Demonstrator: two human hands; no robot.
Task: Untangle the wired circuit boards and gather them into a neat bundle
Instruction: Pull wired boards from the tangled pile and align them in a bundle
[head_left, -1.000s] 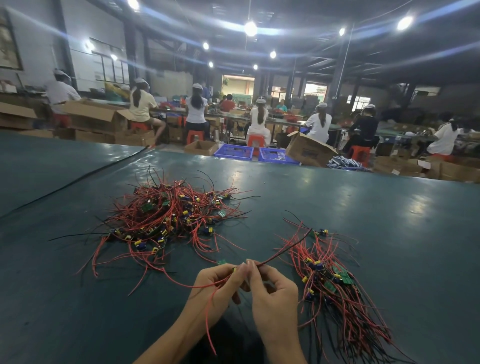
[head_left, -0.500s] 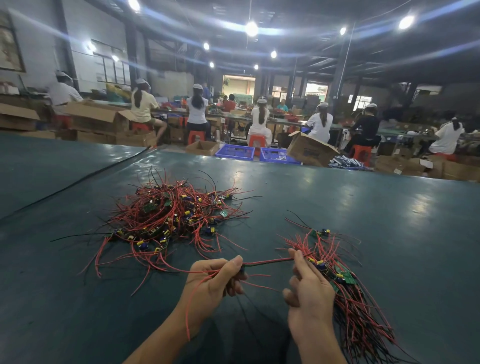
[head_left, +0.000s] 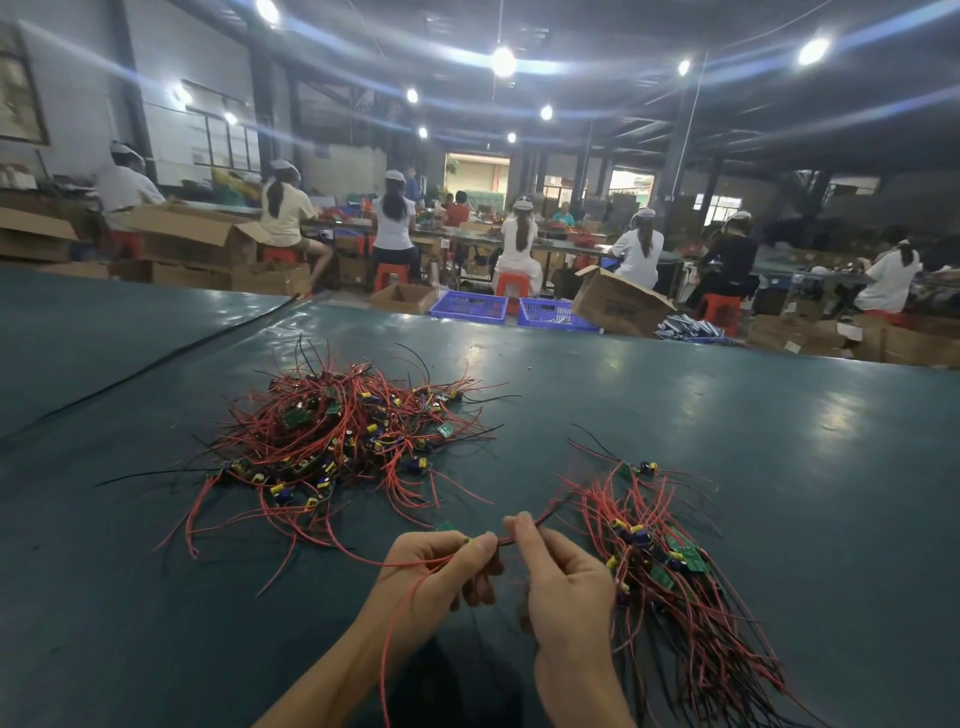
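0.5 s ago the hands were apart, the right hand (head_left: 566, 587) out toward the right. now it is back beside the left hand (head_left: 436, 571), pinching the red wires (head_left: 500, 541) next to the left's own pinch. the left grips 1 wired board (head_left: 445, 526) over the near middle of the table (head_left: 779, 441). likely another straightening stroke before it joins the sorted bundle (head_left: 670, 571) at right. the tangled pile (head_left: 343, 436) waits far left.

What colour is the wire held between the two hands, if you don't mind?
Red. The wire shows best in the head view.
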